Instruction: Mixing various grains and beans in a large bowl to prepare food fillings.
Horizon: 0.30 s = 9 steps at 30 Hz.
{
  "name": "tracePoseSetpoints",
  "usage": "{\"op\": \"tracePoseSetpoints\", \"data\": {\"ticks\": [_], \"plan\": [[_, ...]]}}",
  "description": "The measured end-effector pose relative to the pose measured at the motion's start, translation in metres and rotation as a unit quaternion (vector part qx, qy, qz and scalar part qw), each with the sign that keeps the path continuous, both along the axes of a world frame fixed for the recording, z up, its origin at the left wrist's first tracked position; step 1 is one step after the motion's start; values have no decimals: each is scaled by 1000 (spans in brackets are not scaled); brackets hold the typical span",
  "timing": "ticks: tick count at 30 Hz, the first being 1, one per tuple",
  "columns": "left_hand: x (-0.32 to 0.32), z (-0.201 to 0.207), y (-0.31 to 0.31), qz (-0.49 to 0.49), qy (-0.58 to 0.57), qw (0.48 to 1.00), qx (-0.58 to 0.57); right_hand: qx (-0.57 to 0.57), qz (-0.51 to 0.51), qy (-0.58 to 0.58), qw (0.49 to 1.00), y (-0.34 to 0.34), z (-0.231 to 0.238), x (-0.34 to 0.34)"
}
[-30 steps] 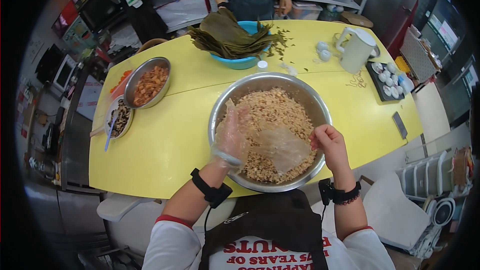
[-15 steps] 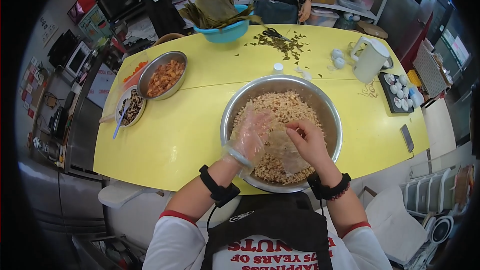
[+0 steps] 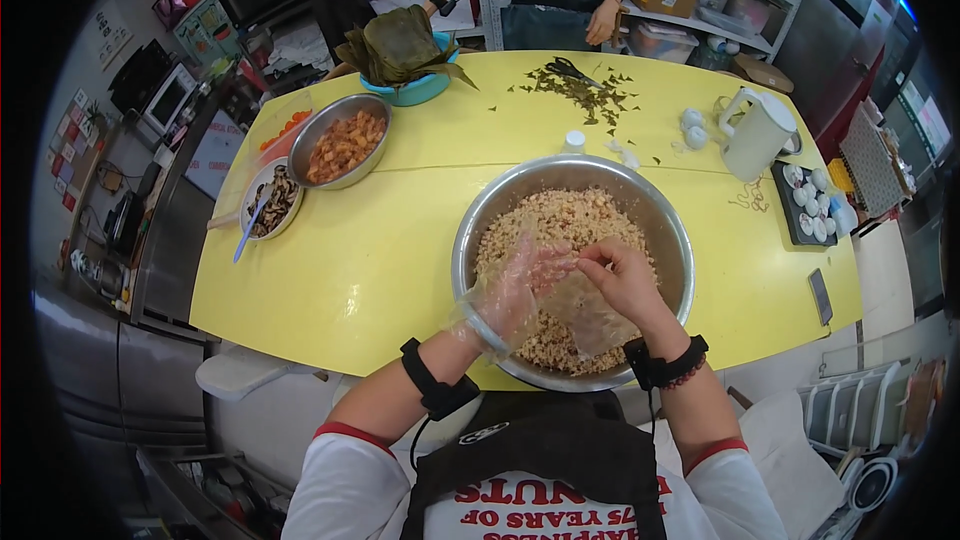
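Note:
My left hand (image 3: 512,285) wears a clear plastic glove, its fingers stretched toward the other hand above a large steel bowl (image 3: 683,270). Bare, my right hand (image 3: 622,275) pinches a second clear plastic glove (image 3: 590,315), which hangs loosely below the fingers. Left fingertips come close to the pinched edge; whether they touch it is hard to see. Inside the bowl lies a brownish grain mixture that looks like seasoned rice (image 3: 560,210), partly hidden by both hands and the glove.
Left on the yellow table (image 3: 330,280) are a steel bowl of meat chunks (image 3: 345,145) and a bowl of sliced mushrooms (image 3: 278,202). A blue basin (image 3: 415,92) holds broad leaves. Scissors (image 3: 570,70), a jug (image 3: 758,135), an egg tray (image 3: 808,202) and a phone (image 3: 820,296) lie farther off. A co-worker (image 3: 555,0) stands opposite.
The co-worker's hand and the blue basin of leaves have shifted left and lower. My hands stay over the rice bowl, the left fingers now nearer the right ones. The view has turned slightly.

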State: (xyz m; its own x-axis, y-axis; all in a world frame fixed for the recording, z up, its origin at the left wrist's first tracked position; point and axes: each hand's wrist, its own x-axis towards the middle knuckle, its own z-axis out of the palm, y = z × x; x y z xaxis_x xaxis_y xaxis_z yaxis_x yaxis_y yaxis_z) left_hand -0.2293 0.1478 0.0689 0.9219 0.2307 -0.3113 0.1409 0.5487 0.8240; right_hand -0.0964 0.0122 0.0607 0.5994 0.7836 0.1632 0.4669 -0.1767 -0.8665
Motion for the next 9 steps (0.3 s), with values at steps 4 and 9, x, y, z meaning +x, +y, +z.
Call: {"op": "tracePoseSetpoints", "data": {"ticks": [4,9], "plan": [[-7,-5,-1,-26,-18,999,-11,-18,-32,-74,997,3,-5,4],[-23,-10,8,-76,-20,994,-81,-112,-94,-145,979,3,-23,27]]}}
